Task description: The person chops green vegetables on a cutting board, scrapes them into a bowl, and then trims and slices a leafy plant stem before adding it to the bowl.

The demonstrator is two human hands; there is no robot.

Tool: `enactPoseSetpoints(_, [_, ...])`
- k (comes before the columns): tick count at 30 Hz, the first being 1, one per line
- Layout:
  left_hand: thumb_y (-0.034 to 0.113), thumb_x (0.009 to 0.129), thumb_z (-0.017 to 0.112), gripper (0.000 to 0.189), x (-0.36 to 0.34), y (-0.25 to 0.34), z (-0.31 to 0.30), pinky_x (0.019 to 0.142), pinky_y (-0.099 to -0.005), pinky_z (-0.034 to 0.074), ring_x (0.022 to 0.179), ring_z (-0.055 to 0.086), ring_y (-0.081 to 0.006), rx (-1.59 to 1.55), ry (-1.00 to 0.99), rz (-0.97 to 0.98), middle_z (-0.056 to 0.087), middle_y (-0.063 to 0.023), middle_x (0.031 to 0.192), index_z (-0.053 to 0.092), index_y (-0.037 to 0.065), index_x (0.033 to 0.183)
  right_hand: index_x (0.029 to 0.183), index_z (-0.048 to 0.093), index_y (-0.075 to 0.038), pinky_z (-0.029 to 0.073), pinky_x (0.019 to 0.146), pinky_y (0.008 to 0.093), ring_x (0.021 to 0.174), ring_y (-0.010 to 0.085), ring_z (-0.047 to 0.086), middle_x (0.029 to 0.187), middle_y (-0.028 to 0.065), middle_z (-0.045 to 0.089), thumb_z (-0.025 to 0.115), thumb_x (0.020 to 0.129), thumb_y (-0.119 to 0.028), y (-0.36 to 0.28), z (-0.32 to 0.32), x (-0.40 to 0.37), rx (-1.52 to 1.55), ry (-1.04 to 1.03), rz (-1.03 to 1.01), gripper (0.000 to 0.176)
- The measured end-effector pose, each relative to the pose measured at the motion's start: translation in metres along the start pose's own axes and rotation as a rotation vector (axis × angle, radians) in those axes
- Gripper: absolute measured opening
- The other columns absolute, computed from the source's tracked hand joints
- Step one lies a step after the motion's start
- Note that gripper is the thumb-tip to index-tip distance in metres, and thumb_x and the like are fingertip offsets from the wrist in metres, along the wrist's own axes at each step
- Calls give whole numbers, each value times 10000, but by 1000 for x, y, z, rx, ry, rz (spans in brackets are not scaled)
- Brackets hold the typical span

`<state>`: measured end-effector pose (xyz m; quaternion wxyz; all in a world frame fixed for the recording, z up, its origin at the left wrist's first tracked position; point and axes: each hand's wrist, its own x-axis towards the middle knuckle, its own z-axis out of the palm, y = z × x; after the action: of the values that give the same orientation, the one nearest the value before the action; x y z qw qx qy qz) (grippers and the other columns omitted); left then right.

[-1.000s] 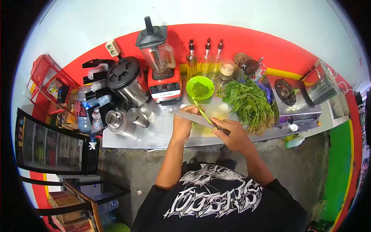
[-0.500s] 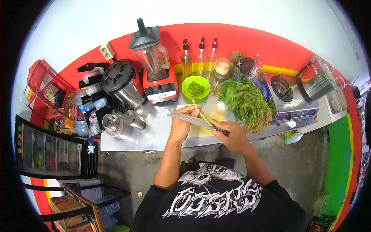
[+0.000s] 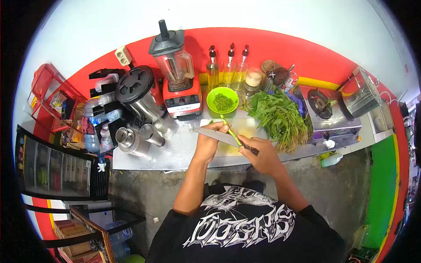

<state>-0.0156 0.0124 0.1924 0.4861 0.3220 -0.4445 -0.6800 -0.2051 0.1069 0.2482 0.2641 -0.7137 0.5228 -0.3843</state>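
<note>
My left hand (image 3: 211, 133) is closed around a slim light-green stalk (image 3: 232, 132), which slants from the far left toward my right hand. The handle of a kitchen knife (image 3: 212, 133) is in my right hand (image 3: 264, 154). Its broad blade points left, passing across the stalk and near my left wrist. Beneath both hands lies a pale cutting board (image 3: 249, 124), partly covered by them. Just beyond it stands a lime-green bowl (image 3: 210, 108) with chopped green pieces (image 3: 223, 101) inside. To the right of the board is a heap of leafy greens (image 3: 276, 115) with roots.
A red blender (image 3: 182, 98) stands at the back left, beside a second container with a black lid (image 3: 134, 84). Metal cups (image 3: 131, 141) sit nearer the left. Pump bottles (image 3: 228, 70) line the wall. A gas stove (image 3: 326, 120) occupies the right end of the steel counter (image 3: 184, 153).
The knife and my right hand have shifted slightly along the stalk, toward me. The view has tilted a little. My left hand keeps its hold.
</note>
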Motion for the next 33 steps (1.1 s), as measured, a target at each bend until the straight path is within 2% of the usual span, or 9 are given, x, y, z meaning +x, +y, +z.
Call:
enactPoseSetpoints(11, [174, 967, 708, 208, 1, -7, 1, 804, -258, 488, 865, 620, -118, -142, 3, -55, 696, -55, 935, 709, -22, 1037, 1316, 661, -37, 432, 627, 339, 675, 216, 550, 792, 139, 613, 723, 899, -148, -4, -1, 5, -62, -36, 37, 436])
enactPoseSetpoints(13, [156, 967, 704, 190, 1, -6, 3, 810, -260, 493, 866, 631, -124, -155, 41, -40, 703, -62, 935, 709, -20, 1039, 1329, 653, -39, 431, 627, 339, 674, 214, 546, 787, 135, 607, 717, 903, -148, -3, 2, 6, -24, 0, -6, 444])
enactPoseSetpoints(17, [112, 961, 699, 159, -1, -4, 11, 809, -283, 523, 868, 654, -141, -200, 75, 8, 714, -77, 933, 703, -28, 1036, 1343, 645, -51, 430, 624, 337, 671, 211, 541, 782, 133, 602, 716, 905, -147, -1, 5, 8, -54, -11, 33, 454])
enactPoseSetpoints(20, [107, 969, 683, 154, -2, -6, 10, 800, -290, 530, 862, 657, -150, -213, 95, -45, 712, -79, 945, 695, -28, 1043, 1354, 641, -65, 429, 628, 336, 677, 210, 540, 783, 132, 601, 715, 907, -142, -3, 6, 10, -48, 21, 10, 459])
enactPoseSetpoints(22, [112, 980, 666, 159, -1, -4, 9, 808, -294, 529, 862, 657, -155, -223, 74, -77, 710, -81, 957, 686, -27, 1055, 1344, 647, -71, 480, 696, 390, 737, 325, 609, 821, 166, 643, 714, 910, -203, -2, 6, 11, -63, -6, 49, 459])
enactPoseSetpoints(26, [138, 993, 661, 204, 4, -10, -2, 825, -289, 520, 901, 643, -147, -254, 68, -133, 696, -86, 1009, 658, -21, 1120, 1335, 648, -50, 488, 715, 384, 759, 331, 624, 840, 176, 658, 710, 913, -195, -5, 5, 14, -18, -22, 29, 450])
enactPoseSetpoints(28, [159, 1006, 651, 219, 5, -10, -2, 822, -292, 523, 905, 638, -144, -237, 63, -68, 687, -80, 1017, 648, -14, 1141, 1334, 647, -47, 489, 717, 383, 760, 331, 627, 845, 180, 659, 710, 914, -194, -9, 3, 14, -19, -45, 46, 450])
enactPoseSetpoints(33, [182, 1006, 661, 218, 3, -4, 3, 808, -276, 507, 872, 631, -132, -185, 79, -50, 686, -66, 972, 666, -5, 1119, 1338, 644, -43, 490, 718, 382, 753, 327, 629, 851, 183, 661, 709, 914, -195, -4, 5, 13, 13, -60, 21, 455])
